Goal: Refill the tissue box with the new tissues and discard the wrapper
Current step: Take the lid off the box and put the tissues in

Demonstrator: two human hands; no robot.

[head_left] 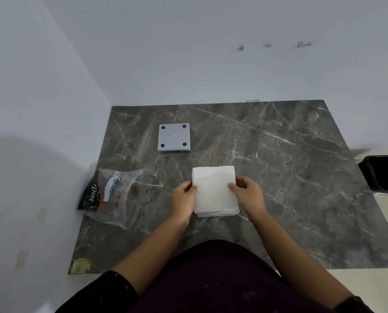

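A square stack of white tissues (214,188) sits in the middle of the dark marble table, resting in the white tissue box (220,213), of which only the near rim shows. My left hand (184,197) grips the stack's left edge and my right hand (248,195) grips its right edge, thumbs on top. The box's grey square base plate (174,137), with black round feet at its corners, lies upside down farther back. The empty clear plastic wrapper (111,197), printed with a black and red label, lies crumpled at the table's left edge.
The marble table (301,177) stands in a corner, with white walls at the back and left. A black bin (384,172) stands beyond the table's right edge. A scrap of yellow tape (81,265) sticks to the near left corner.
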